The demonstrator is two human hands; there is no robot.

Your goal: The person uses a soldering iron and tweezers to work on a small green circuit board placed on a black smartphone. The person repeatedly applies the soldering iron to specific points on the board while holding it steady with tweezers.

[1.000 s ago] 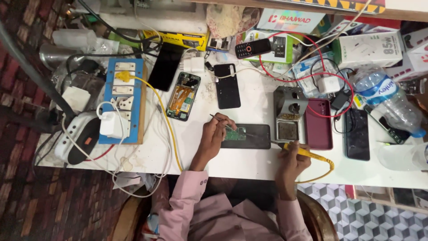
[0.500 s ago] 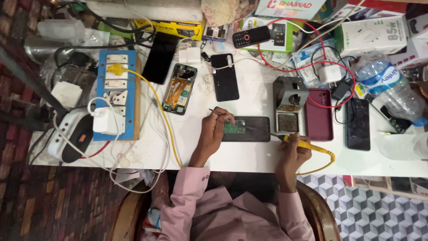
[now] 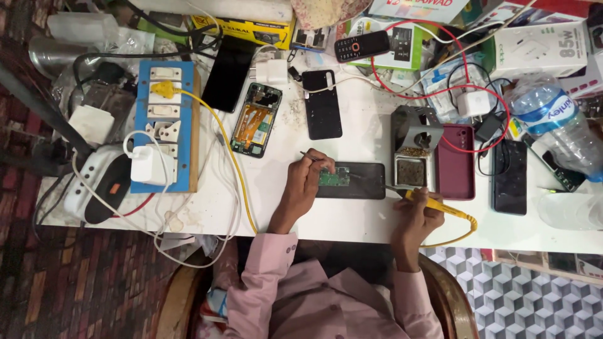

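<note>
now | right hand point(image 3: 416, 216) and soldering iron point(image 3: 433, 204) unmoved | view closer

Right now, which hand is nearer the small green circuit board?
Left. The left hand rests right beside the green circuit board, holding thin tweezers at it. The right hand sits further off to the board's right, holding a yellow soldering iron.

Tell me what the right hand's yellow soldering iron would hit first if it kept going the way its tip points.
The right hand aims the yellow soldering iron up and left. Its tip would probably first meet the small green circuit board on the dark pad, though height is hard to judge.
</note>
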